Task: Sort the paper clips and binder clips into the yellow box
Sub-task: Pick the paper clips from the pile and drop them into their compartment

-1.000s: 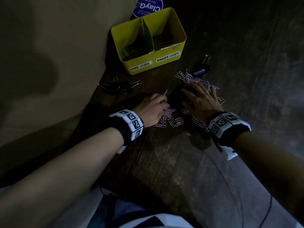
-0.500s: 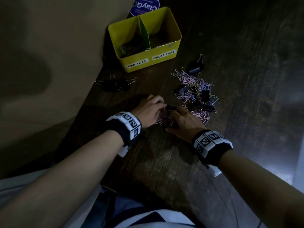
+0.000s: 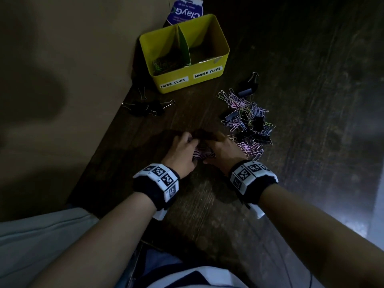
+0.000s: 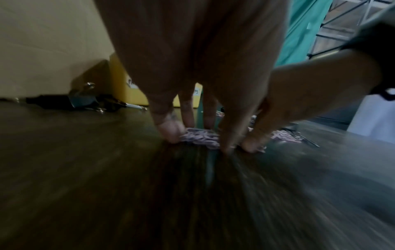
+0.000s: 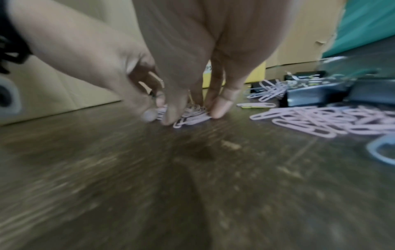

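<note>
while my left hand (image 3: 182, 151) and right hand (image 3: 224, 149) pinch one small heap of pink wire paper clips (image 3: 202, 153) — fingertips curled down round it — black metal binder clips (image 3: 256, 123) lie just right.

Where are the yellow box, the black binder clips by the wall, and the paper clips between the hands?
yellow box (image 3: 204, 81), head view, front wall.
black binder clips (image 3: 145, 108), head view, black bodies.
paper clips (image 3: 202, 154), head view, bunch's middle.

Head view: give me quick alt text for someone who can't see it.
Both hands, left hand and right hand, gather a small bunch of pink wire paper clips between them on the dark wooden table. Behind stand a divided yellow box labelled PAPER CLIPS and BINDER CLIPS, and a mixed heap of clips at right.
</note>
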A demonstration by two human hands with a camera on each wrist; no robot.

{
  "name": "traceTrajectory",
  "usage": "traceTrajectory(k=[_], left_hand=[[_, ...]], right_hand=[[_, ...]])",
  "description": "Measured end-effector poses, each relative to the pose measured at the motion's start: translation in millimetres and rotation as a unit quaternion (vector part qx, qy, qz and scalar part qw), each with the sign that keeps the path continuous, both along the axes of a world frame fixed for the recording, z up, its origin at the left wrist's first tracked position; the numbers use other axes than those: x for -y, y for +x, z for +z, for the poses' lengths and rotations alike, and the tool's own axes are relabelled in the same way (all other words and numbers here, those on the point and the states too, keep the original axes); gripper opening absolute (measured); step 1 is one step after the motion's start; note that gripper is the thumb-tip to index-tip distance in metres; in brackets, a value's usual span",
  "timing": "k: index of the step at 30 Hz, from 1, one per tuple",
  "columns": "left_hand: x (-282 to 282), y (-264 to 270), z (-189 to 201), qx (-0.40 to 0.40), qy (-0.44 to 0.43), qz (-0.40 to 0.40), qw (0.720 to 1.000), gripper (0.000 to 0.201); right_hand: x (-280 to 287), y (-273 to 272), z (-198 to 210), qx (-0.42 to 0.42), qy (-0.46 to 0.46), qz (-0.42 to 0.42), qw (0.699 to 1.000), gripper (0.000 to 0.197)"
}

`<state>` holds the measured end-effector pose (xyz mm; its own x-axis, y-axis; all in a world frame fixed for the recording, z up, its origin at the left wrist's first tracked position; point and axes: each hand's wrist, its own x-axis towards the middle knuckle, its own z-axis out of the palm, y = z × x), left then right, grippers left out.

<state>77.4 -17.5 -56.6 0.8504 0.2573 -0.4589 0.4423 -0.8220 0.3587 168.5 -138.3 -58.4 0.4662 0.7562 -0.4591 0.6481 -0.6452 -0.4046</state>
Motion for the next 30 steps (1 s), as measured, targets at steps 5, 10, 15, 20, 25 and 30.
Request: traceTrajectory(k=[5,10,15,20,25,30], left_hand=[[10,-1,2,0.034,0.004,0.03,0.999,0.032],[5,-9,1,0.067,-0.003,0.023,0.997,0.025],[5,-12,-3,0.095,0.015,0.02,0.995,0.02],[4,-9,2,0.102,-0.006,0.066,0.993,0.021],[5,4,7,0.044,0.016,0.067,0.997,0.023],[3,11,9,0.014,0.024,0.063,0.998,0.018]], right_hand=[[-6,0,3,-0.034,-0.008,-0.01,0.999,0.04],[-1,-8,5,-0.026,-0.013,0.001,1.0,0.029],[-3,-8,9,-0.023,-0.046,0.019,0.998,0.027],[-12,0,13,-0.035,-0.077,0.048,0.995,0.03],[-21,10,12,-0.053,-0.086,0.066,0.993,0.034],[-16,15,7,-0.037,-0.057,0.092,0.993,0.035]])
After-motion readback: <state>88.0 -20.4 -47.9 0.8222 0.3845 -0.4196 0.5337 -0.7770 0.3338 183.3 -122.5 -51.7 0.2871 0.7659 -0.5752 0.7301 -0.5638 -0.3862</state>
